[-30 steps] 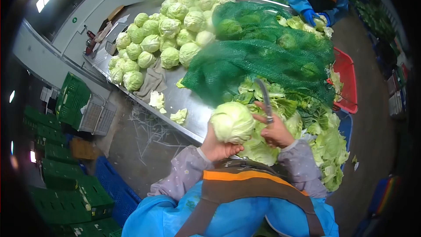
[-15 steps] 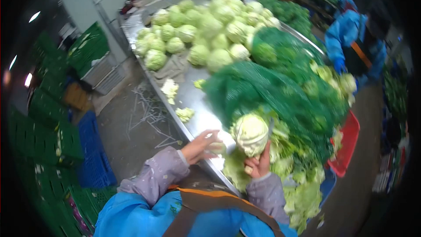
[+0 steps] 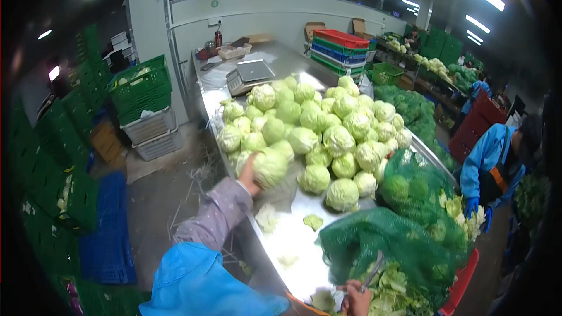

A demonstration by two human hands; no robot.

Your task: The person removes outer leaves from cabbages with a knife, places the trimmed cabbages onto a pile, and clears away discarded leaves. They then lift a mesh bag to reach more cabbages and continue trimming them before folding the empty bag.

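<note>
My left hand point(image 3: 250, 177) reaches far out to the near left side of the cabbage pile, its fingers round a pale green cabbage point(image 3: 269, 168). That cabbage is slightly blurred and rests against others in the heap point(image 3: 316, 123). Low in the view, my right hand point(image 3: 356, 299) is closed on a knife point(image 3: 373, 270), the blade pointing up and away. Beside that hand lie loose cabbage leaves point(image 3: 395, 289) and a green mesh sack point(image 3: 374, 240) with cabbages showing through it.
The heap lies on a metal table point(image 3: 298, 246) with a scale point(image 3: 252, 74) behind it. Stacked crates point(image 3: 339, 47) stand at the far end. A person in blue point(image 3: 489, 164) handles leaves on the right. Green crates point(image 3: 140, 88) line the left, and a red bin point(image 3: 462, 287) sits lower right.
My left hand has gone from open near the table edge to holding a cabbage at the pile. My right hand no longer has a cabbage against it. The view has tilted up.
</note>
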